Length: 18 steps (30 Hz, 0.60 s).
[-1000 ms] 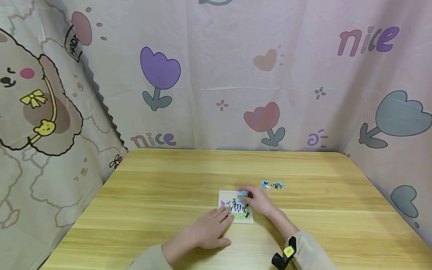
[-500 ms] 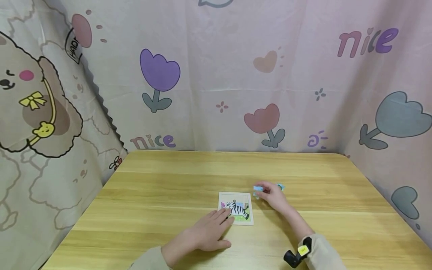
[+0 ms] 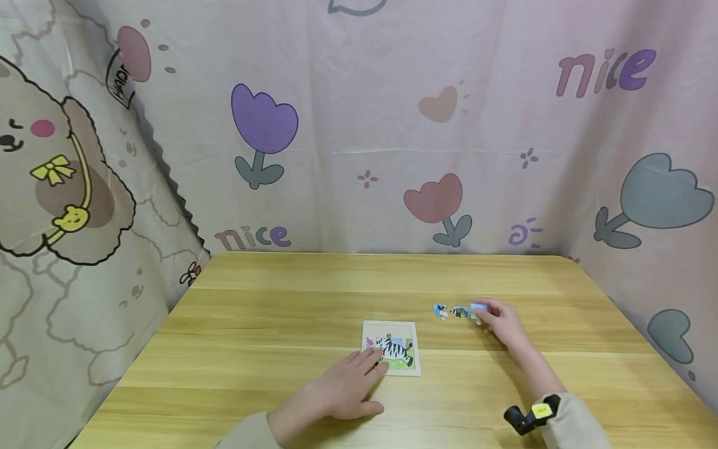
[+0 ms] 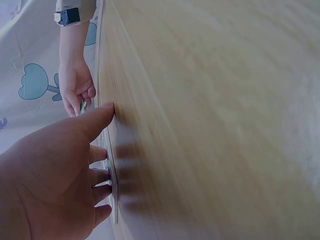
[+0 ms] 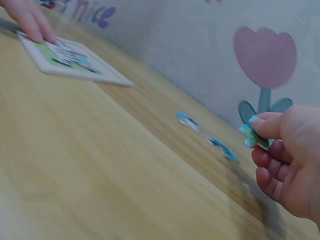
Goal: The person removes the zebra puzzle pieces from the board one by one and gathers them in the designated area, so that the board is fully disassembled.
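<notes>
Two loose puzzle pieces (image 3: 452, 310) lie just left of the right hand (image 3: 503, 321), which pinches a third piece (image 3: 478, 307). The left hand (image 3: 343, 388) rests flat, fingers straight, on one zebra puzzle board (image 3: 392, 347). I cannot tell which way the pinched piece points.

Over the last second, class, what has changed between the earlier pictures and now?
The right hand lifted a puzzle piece off the puzzle board and carried it rightward, to beside the two loose pieces on the table; it still pinches it. The left hand stayed resting on the board's corner.

Both bare hands come out of beige sleeves, and the right sleeve (image 3: 578, 427) carries a small black device with a yellow label (image 3: 533, 416) just behind the wrist.
</notes>
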{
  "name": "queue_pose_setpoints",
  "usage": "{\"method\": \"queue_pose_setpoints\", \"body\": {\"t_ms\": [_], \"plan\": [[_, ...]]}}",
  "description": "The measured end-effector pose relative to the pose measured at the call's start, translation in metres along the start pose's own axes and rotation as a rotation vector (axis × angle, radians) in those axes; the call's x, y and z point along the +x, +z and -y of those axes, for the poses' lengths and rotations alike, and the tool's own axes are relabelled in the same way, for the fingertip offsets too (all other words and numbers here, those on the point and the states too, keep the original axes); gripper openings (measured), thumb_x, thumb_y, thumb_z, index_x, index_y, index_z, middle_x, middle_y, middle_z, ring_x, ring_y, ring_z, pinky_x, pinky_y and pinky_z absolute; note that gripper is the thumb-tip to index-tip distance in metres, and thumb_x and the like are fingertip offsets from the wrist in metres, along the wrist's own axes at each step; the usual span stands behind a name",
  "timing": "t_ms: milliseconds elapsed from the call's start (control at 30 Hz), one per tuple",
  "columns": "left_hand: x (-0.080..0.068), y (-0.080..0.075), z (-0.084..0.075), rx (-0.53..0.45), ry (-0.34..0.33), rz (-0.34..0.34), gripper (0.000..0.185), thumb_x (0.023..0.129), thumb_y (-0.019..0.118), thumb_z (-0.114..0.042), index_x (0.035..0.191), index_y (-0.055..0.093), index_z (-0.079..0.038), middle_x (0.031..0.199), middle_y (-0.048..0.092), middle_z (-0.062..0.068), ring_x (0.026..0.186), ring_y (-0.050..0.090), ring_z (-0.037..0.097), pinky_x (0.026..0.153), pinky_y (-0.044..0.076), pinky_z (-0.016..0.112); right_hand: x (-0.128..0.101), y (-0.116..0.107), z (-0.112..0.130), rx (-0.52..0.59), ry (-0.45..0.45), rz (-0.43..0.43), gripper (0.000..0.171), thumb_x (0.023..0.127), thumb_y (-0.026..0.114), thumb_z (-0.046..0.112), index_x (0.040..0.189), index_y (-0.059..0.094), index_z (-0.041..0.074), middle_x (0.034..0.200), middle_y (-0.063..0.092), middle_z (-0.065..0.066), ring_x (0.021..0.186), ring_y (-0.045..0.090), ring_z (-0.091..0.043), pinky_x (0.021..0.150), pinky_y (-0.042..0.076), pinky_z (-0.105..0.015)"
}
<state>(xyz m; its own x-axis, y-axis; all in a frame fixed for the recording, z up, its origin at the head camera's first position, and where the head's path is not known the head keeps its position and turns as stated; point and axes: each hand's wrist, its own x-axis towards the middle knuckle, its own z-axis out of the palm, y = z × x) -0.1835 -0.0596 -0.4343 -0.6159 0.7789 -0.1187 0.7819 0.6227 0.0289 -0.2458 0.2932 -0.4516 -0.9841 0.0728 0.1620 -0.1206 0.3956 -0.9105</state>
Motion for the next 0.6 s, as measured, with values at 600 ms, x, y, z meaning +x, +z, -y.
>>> {"method": "queue_pose_setpoints", "body": {"t_ms": [600], "plan": [[0.0, 0.0, -0.001, 0.024, 0.006, -0.005, 0.071, 0.09, 0.045, -0.055, 0.144, 0.033, -0.01, 0.15, 0.024, 0.011, 0.137, 0.023, 0.025, 0.11, 0.025, 0.039, 0.015, -0.01, -0.013, -0.428, 0.103, -0.063, 0.035, 0.088, 0.062, 0.019, 0.108, 0.058, -0.01, 0.096, 0.061, -0.022, 0.09, 0.056, -0.034, 0.075, 0.045, -0.042]]}}
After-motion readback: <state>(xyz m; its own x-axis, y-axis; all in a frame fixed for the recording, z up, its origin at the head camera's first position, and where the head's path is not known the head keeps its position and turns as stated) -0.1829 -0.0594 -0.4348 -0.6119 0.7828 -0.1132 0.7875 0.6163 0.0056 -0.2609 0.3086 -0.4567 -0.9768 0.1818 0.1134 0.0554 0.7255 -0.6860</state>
